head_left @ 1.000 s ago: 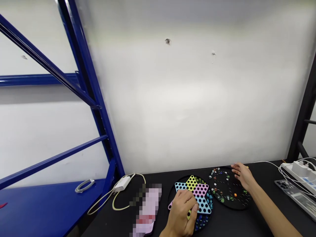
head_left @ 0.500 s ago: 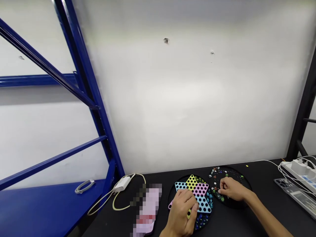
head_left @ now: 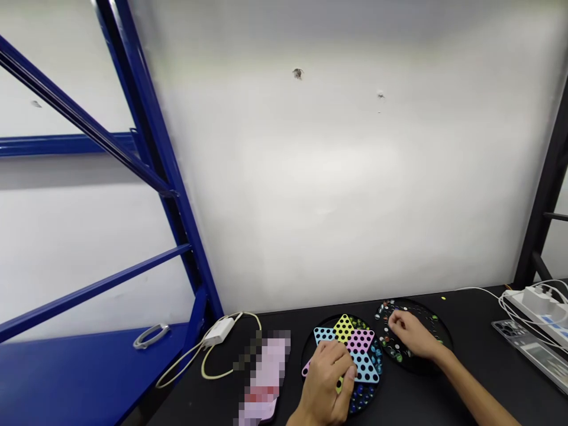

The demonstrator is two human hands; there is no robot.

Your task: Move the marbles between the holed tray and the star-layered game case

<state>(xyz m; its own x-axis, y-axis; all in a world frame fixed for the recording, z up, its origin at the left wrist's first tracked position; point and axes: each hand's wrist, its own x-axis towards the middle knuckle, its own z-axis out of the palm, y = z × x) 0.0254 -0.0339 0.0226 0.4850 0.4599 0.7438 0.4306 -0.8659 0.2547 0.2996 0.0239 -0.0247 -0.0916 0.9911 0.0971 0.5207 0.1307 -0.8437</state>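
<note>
Far off to the left of both hands, the blue rack (head_left: 164,136) runs out of frame, a grey loop (head_left: 151,336) lying on its shelf (head_left: 80,367). Closer in comes a white adapter (head_left: 219,331), its cord (head_left: 216,378) vanishing partly under blocky blur, and that same blur smears the pink slab (head_left: 270,367) just left of the left hand (head_left: 329,378). That hand, fingers bent, sits on the star board (head_left: 364,367), covering its near-left part; whether it grips or merely presses is hidden. Blue marbles (head_left: 361,393) show just to its right. On to the right hand (head_left: 413,334), curled above the dark tray (head_left: 444,331), masking the middle; its fingertips are tucked away, so no saying if they pinch anything. Small marbles (head_left: 399,357) dot the tray beside it, many too tiny to make out. Farther right, a flat grey case (head_left: 541,354) and a power strip (head_left: 554,319), wires tangled over it, run off the edge.
</note>
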